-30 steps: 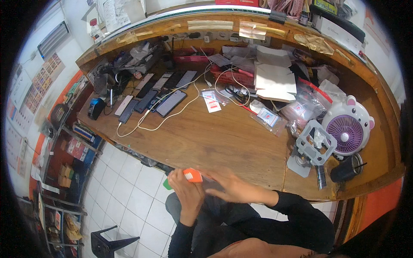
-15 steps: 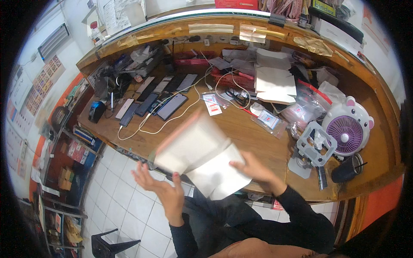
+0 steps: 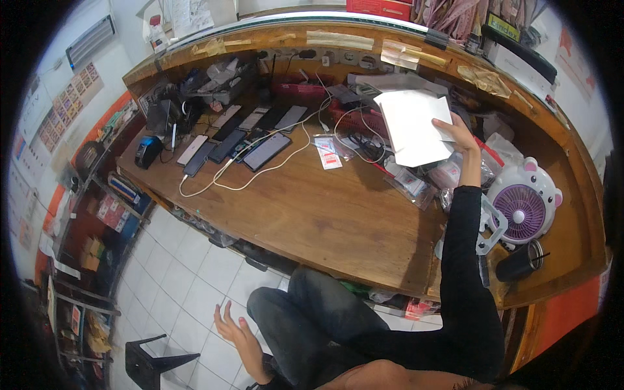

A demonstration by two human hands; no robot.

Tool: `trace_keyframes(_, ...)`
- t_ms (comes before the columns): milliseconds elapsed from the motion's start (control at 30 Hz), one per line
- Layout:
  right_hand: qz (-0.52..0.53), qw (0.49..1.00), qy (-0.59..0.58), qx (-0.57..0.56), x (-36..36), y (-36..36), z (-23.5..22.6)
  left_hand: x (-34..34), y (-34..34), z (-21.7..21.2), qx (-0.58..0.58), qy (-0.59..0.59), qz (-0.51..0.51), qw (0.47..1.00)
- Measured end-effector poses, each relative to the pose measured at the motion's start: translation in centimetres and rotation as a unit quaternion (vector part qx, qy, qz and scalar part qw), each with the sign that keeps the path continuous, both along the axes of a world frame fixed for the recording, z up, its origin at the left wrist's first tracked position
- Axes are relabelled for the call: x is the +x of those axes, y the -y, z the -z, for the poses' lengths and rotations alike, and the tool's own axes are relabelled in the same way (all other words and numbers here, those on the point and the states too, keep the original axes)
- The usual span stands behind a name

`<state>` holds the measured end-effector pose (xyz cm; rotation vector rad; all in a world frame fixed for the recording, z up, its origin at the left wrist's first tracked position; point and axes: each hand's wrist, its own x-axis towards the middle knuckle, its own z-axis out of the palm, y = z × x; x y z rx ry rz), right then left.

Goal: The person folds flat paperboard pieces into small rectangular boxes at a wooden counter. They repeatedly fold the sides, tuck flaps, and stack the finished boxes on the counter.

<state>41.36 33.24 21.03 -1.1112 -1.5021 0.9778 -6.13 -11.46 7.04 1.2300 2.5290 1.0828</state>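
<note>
My right hand (image 3: 460, 135) reaches out to the back right of the desk. It is closed on the right edge of some white paper sheets (image 3: 411, 130), thumb on top and fingers hidden beneath. These sheets lie over, or just above, the cluttered pile, beside a red basket (image 3: 348, 120); whether they touch it I cannot tell. Low on the left, my left hand (image 3: 239, 338) hovers above the tiled floor beside my knee. Its fingers are spread and it holds nothing.
Several phones (image 3: 267, 152) and a white cable (image 3: 224, 174) lie on the left of the wooden desk (image 3: 312, 214). On the right stand a bear-shaped fan (image 3: 520, 211), a grey stand (image 3: 492, 227) and a black tumbler (image 3: 520, 261). A black stool (image 3: 146, 364) is at lower left.
My right hand has carried white sheets from above my lap to the back right of the desk. My left hand has dropped away from them, down beside my knee.
</note>
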Motion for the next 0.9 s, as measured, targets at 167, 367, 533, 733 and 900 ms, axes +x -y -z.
trace_keyframes(167,0.049,0.996,-0.057,0.049,2.5,-2.1,2.5,-0.6,1.5,1.3,-0.011,0.022,-0.013,1.000)
trace_keyframes(367,0.226,0.939,0.251,0.058,15.2,-8.3,4.7,0.2,-1.1,1.8,-0.002,0.065,0.047,0.997)
trace_keyframes(533,0.375,0.799,0.470,0.011,4.0,-8.3,7.8,-0.2,1.5,1.0,-0.041,0.036,-0.018,0.998)
trace_keyframes(733,0.474,0.697,0.474,0.256,-4.8,-3.1,4.6,-0.6,1.6,2.7,-0.004,0.063,-0.002,0.998)
trace_keyframes(900,0.073,0.854,0.246,0.453,-22.6,18.7,5.6,-1.7,1.1,10.2,0.002,0.098,0.025,0.995)
